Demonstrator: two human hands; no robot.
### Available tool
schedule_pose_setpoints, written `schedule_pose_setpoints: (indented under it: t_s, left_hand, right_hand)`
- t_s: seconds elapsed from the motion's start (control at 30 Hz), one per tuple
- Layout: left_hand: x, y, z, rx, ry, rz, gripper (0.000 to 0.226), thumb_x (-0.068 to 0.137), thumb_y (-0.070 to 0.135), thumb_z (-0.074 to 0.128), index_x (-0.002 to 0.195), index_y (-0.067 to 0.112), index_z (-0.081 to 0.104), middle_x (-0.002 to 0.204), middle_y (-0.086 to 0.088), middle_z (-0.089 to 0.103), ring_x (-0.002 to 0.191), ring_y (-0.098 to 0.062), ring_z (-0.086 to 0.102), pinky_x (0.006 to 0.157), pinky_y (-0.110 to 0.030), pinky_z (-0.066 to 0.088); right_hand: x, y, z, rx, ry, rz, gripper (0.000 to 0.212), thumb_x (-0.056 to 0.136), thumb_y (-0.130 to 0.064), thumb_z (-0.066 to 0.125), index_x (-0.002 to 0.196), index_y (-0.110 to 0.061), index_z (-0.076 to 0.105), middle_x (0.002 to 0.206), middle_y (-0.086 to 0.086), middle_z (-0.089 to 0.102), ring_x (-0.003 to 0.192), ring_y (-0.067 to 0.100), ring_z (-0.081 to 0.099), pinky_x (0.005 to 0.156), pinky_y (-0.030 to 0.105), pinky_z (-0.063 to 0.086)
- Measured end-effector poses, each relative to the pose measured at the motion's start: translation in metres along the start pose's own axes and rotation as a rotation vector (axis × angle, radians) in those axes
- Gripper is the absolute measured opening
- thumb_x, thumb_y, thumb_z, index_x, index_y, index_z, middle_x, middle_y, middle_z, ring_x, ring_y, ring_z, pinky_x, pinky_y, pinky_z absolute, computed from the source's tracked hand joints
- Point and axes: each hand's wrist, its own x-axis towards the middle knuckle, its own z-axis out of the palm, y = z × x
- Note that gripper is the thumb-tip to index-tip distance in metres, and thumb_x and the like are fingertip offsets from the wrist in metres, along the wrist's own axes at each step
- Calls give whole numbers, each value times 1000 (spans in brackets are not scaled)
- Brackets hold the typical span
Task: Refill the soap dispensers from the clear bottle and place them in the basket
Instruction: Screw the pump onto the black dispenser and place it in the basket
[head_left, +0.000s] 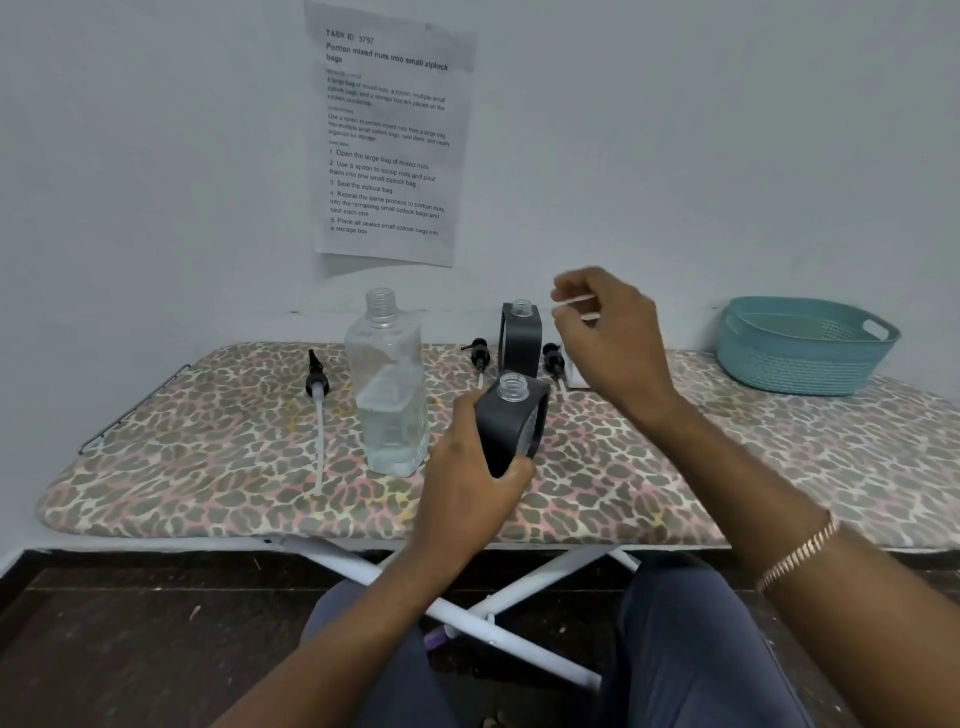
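Gripping a black dispenser (511, 421) in the left hand (467, 467), three o'clock of the clear bottle (389, 384); pinching, seemingly, a thin white tube (574, 300) in the right hand (613, 338).

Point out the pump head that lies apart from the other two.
The long-tubed pump head lying alone left of the clear bottle. The second pump head and third pump head flank the standing black dispenser, right of that bottle.

My left hand (470, 467) reaches forward and low, fingers and thumb curled round a tilted black soap dispenser (514, 421). My right hand (608, 332) is raised higher, wrist bent, fingertips pinching a thin white tube (574, 301). Both forearms are bare.
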Motion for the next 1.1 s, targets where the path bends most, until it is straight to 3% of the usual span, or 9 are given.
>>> schedule_pose_setpoints:
  t_s: [0.17, 0.23, 0.3, 0.4, 0.53, 0.63, 0.83, 1.0, 1.1]
  left_hand:
    - [5, -13, -5, 5, -7, 13, 58, 87, 30, 72, 135, 37, 40, 99, 15, 66, 88, -2, 67, 65, -21, 55]
    - [6, -15, -6, 3, -9, 18, 55, 87, 31, 72, 132, 39, 40, 100, 17, 67, 89, -2, 68, 65, -20, 55]
    - [6, -18, -6, -5, -8, 16, 51, 87, 33, 72, 126, 42, 41, 97, 18, 67, 87, -3, 68, 63, -18, 54]
    - [6, -21, -5, -27, -7, 9, 45, 87, 35, 72, 120, 41, 43, 97, 17, 66, 83, -8, 69, 62, -25, 57]
    - [6, -22, -3, -39, -4, -1, 40, 85, 39, 71, 115, 42, 44, 90, 13, 66, 79, -10, 68, 60, -25, 55]
    - [6, -23, -2, -56, -12, -7, 40, 84, 42, 70, 116, 39, 46, 89, 10, 66, 79, -12, 68, 63, -31, 57]
    - [5, -25, 0, -62, -12, -32, 36, 80, 44, 68, 109, 37, 47, 84, 11, 64, 74, -12, 67, 62, -33, 57]
    - [5, -25, 1, -56, 3, -16, 36, 81, 42, 68, 108, 35, 46, 84, 12, 64, 72, -12, 66, 60, -31, 55]
    - [5, -25, 1, -55, 9, -4, 34, 82, 41, 69, 106, 35, 46, 83, 10, 63, 72, -14, 65, 59, -32, 54]
  right_hand:
    - [83, -35, 47, -338, -322, -38, 15, 87, -10, 62, 92, 1, 71, 90, 15, 75, 80, 30, 73, 75, 41, 64]
    - [106, -44, 71, -463, -501, -6, 6, 87, -7, 64, 84, -5, 59, 82, 15, 71, 66, 25, 74, 60, 33, 61]
    - [123, -45, 97, -546, -634, 28, 22, 89, -5, 71, 83, -11, 51, 68, 11, 68, 52, 17, 71, 52, 25, 54]
    - [142, -36, 131, -682, -828, 127, 15, 92, -8, 79, 93, 0, 67, 51, 3, 68, 49, 14, 71, 65, 25, 58]
    - [152, -14, 166, -819, -974, 310, 46, 101, -19, 71, 135, 11, 58, 125, 14, 74, 108, 29, 75, 106, 41, 54]
    - [152, -3, 181, -926, -996, 367, 54, 106, -25, 64, 145, 10, 51, 135, 13, 70, 99, 28, 71, 107, 38, 49]
    - [147, 10, 200, -1182, -1074, 175, 59, 104, -32, 66, 151, -1, 49, 153, 5, 58, 137, 27, 58, 95, 36, 46]
    - [149, 24, 214, -1187, -1042, 181, 41, 99, -34, 73, 128, -5, 64, 127, 3, 69, 121, 26, 67, 91, 37, 48]
    - [149, 32, 221, -1214, -1000, 180, 36, 97, -29, 77, 79, -5, 57, 82, 2, 59, 70, 21, 59, 81, 35, 47]
